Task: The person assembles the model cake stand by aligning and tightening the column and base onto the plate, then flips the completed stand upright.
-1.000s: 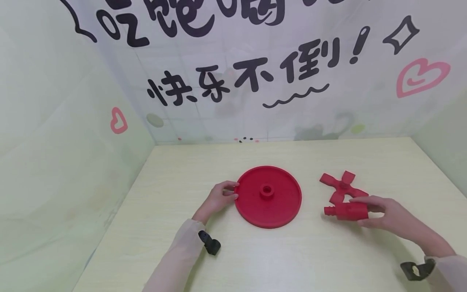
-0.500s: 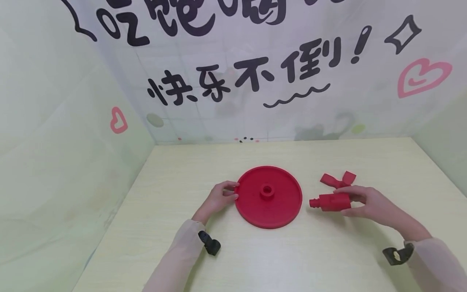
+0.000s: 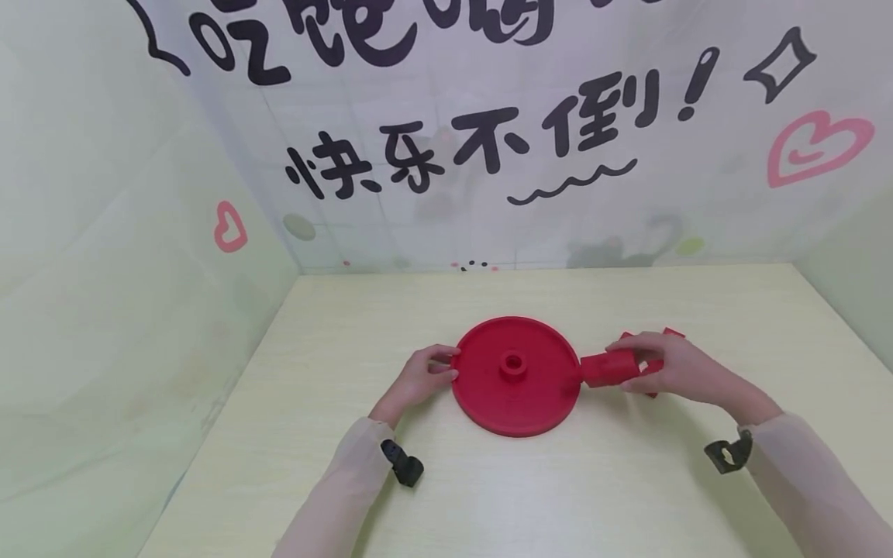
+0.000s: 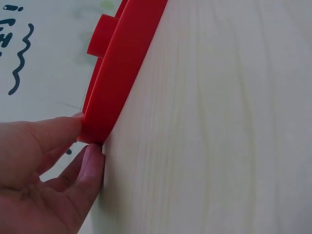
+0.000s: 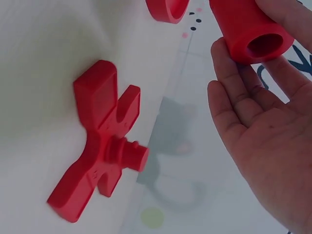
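A round red plate (image 3: 488, 403) with a raised rim and a central socket lies on the table. My left hand (image 3: 416, 381) holds its left edge; the thumb and fingers meet the rim in the left wrist view. In my right hand (image 3: 687, 368), a red cylinder (image 3: 608, 369) is gripped between thumb and fingers. The cylinder tilts with its narrow end down by the plate's right rim; contact cannot be told. Its hollow end (image 5: 265, 46) faces the right wrist camera. A red four-armed cross piece (image 5: 100, 141) with a central peg lies behind the right hand, partly hidden in the head view.
The pale wood-grain table (image 3: 349, 325) is bounded at the back by a white cloth wall (image 3: 418, 232) with black writing. Another cloth wall (image 3: 105, 349) rises on the left. Black camera mounts sit on both wrists.
My right hand has carried the cylinder left and slightly away from me, from beside the cross piece to the plate's right rim. The left hand and the plate have stayed put.
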Tool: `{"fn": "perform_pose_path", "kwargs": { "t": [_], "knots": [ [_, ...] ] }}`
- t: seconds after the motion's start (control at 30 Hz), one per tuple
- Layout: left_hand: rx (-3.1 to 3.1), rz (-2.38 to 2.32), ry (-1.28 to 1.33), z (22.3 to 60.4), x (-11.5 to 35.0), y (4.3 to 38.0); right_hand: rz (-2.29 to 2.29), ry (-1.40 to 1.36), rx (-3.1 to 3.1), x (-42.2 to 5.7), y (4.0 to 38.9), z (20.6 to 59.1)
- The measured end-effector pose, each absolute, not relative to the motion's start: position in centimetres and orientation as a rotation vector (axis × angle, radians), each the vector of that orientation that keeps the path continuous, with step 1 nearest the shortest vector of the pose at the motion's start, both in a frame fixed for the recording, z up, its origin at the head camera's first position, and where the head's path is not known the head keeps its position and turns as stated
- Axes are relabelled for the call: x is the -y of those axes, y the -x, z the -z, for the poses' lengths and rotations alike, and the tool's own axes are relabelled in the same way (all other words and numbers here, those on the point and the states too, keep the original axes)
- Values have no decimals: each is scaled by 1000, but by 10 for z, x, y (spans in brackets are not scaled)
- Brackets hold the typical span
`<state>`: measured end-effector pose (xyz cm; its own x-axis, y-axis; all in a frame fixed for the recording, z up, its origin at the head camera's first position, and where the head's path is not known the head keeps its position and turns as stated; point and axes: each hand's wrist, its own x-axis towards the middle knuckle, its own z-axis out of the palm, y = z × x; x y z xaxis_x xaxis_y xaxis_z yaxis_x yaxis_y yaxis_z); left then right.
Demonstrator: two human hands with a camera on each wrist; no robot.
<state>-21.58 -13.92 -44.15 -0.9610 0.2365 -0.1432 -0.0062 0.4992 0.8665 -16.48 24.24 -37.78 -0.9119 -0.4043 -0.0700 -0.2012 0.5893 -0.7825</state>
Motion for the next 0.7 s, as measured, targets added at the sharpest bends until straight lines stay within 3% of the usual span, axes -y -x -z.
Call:
{"fn": "perform_pose_path", "kwargs": {
  "t": [0.7],
  "knots": [
    [-2470, -1461, -203, 442, 140, 216, 1128, 664, -2566, -199, 204, 365]
  ]
}}
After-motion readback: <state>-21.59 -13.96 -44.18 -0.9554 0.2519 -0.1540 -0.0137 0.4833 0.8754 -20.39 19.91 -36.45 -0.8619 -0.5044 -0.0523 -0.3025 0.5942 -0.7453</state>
